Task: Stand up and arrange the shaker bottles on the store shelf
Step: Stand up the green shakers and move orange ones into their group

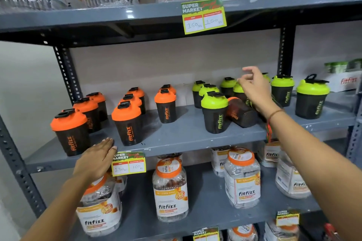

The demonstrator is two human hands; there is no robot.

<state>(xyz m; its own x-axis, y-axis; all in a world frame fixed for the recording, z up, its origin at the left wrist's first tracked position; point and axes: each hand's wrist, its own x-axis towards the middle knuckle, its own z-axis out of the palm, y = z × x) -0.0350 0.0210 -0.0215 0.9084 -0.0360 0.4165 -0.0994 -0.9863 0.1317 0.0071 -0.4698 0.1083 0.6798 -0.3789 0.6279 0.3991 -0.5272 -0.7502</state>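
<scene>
Your 2 hands reach over the grey shelf [176, 135] of shaker bottles.

The shelf holds orange-lid bottles [127, 121] standing on your left side and green-lid bottles [214, 112] standing on your right. 1 orange-lid bottle [242, 112] lies on its side among the green ones, just behind the front green bottle. Your right hand [254, 86] hangs above the back green bottles, fingers loosely curled and holding nothing. Your left hand [96, 160] lies flat and spread at the shelf's front edge, beside a price tag [128, 163].
</scene>
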